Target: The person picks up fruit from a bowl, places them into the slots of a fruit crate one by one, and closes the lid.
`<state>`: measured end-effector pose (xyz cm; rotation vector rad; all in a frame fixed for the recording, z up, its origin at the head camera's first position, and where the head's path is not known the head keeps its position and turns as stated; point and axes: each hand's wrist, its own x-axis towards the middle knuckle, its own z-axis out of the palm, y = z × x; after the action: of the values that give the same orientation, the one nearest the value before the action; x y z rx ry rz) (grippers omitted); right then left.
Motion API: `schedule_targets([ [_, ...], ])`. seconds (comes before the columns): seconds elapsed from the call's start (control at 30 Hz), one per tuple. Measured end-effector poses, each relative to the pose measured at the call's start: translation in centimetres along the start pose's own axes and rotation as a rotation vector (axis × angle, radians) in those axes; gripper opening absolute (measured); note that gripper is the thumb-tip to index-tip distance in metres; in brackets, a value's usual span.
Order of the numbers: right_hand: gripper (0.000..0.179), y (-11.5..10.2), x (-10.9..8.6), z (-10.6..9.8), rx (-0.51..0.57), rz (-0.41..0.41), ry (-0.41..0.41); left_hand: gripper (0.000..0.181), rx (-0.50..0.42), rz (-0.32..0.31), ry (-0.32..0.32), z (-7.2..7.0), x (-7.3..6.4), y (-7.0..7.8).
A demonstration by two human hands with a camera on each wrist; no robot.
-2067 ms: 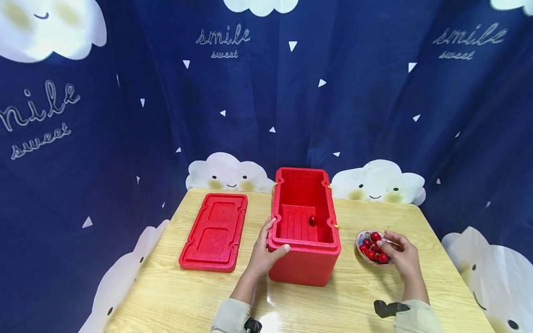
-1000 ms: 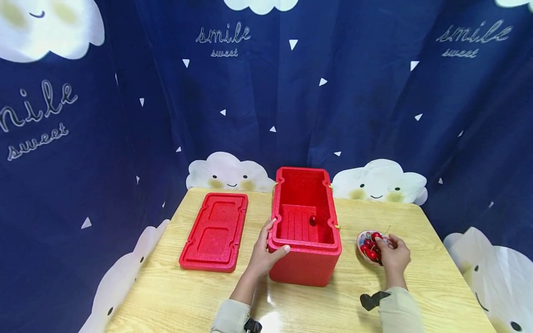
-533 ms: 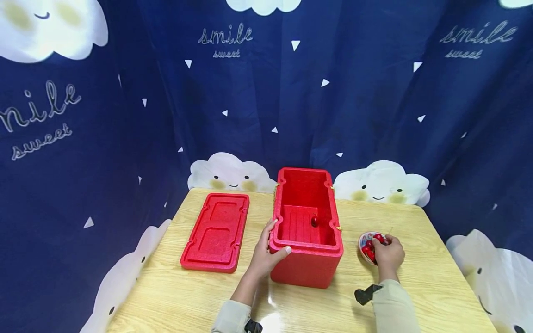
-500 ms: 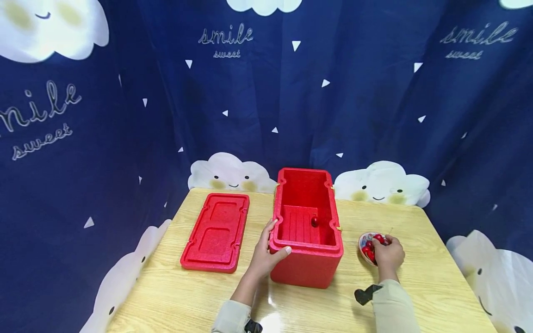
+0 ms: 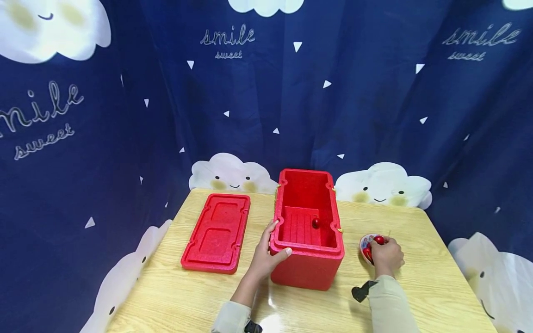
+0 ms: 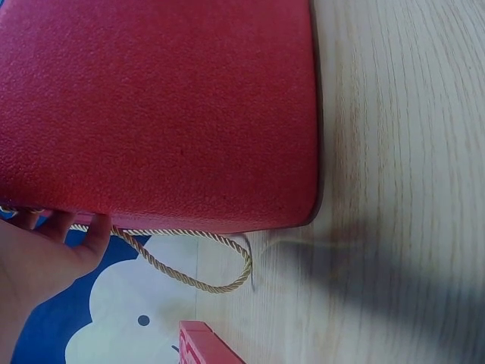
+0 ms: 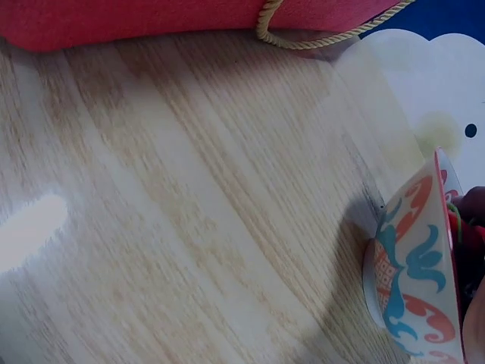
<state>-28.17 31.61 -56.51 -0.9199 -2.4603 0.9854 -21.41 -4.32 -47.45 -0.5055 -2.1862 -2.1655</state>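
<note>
Dark-blue curtain [image 5: 266, 92] w/ white clouds [image 5: 234, 172] at back, wood worktop [image 5: 166, 296] in front. My R grip [image 5: 387, 256] is at the small patterned bowl [image 5: 363, 249], fingers bent over the cherries [image 5: 379, 239]; can't tell if it's clamped on one, tips hidden. My L grip [image 5: 264, 259] holds the near-L corner of the open red box [image 5: 306, 270], thumb on its front. Box stands L of bowl; 1 loose cherry [image 5: 316, 223] on its floor, near R wall. Gold cord [image 6: 201, 283] loops beside it. Red lid [image 5: 216, 233] lies flat, apart, L of box.
</note>
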Motion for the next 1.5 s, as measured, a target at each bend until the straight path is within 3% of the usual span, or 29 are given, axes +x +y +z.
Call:
schedule_targets([
  [0.53, 0.044, 0.3, -0.6, -0.5, -0.004, -0.008, 0.027, 0.076, 0.006, 0.011, 0.000, 0.2, -0.2, -0.5],
  [1.0, 0.041, 0.1, -1.0, -1.4, 0.340, 0.053, 0.156, 0.077, -0.018, -0.009, 0.006, 0.0, -0.2, -0.9],
  [1.3, 0.047, -2.1, -1.1, -3.2, 0.494, 0.096, 0.215, 0.077, -0.023, -0.004, 0.007, -0.1, -0.1, -0.5],
  [1.5, 0.036, -3.5, -1.5, -4.5, 0.611, 0.111, 0.205, 0.076, -0.036, 0.019, 0.007, 0.0, 0.0, -0.5],
])
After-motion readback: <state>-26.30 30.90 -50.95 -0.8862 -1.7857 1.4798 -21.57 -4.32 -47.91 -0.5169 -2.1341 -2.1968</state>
